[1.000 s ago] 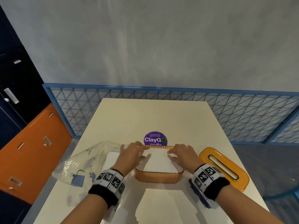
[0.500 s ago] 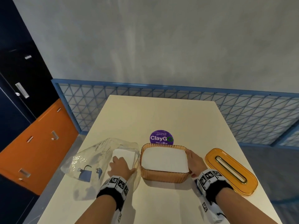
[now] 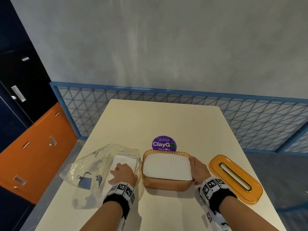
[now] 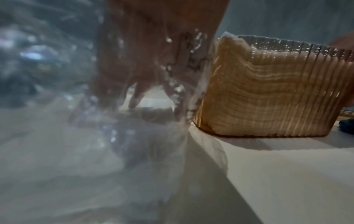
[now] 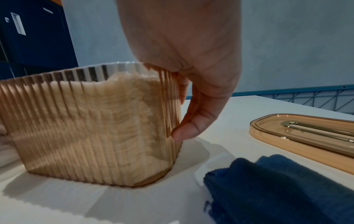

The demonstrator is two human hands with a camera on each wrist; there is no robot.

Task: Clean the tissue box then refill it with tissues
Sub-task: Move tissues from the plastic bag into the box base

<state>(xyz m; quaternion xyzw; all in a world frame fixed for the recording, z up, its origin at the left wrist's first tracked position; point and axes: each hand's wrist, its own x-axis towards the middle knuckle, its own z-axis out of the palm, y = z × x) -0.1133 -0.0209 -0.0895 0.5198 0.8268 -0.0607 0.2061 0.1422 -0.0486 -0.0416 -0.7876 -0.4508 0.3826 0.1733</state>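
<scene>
The ribbed amber tissue box (image 3: pixel 166 183) stands open on the table, filled to near its rim with a white tissue stack (image 3: pixel 166 167). My right hand (image 3: pixel 198 169) grips the box's right end, thumb against the outer wall (image 5: pixel 184 131). My left hand (image 3: pixel 122 172) lies in the mouth of a clear plastic bag (image 3: pixel 90 165) left of the box, fingers pointing down onto the leftover white tissues (image 3: pixel 126 160). In the left wrist view the hand (image 4: pixel 153 53) shows through the plastic beside the box (image 4: pixel 268 91). The amber slotted lid (image 3: pixel 235 178) lies to the right.
A folded blue cloth (image 5: pixel 277 189) lies on the table just under my right wrist. A purple round sticker (image 3: pixel 164 143) is stuck behind the box. A blue mesh railing (image 3: pixel 250 114) borders the table's far side; orange and dark cabinets (image 3: pixel 33 155) stand at the left.
One second ago both hands were pressing on the tissues in the box. The left hand has moved to the plastic bag and the right hand to the box's right end.
</scene>
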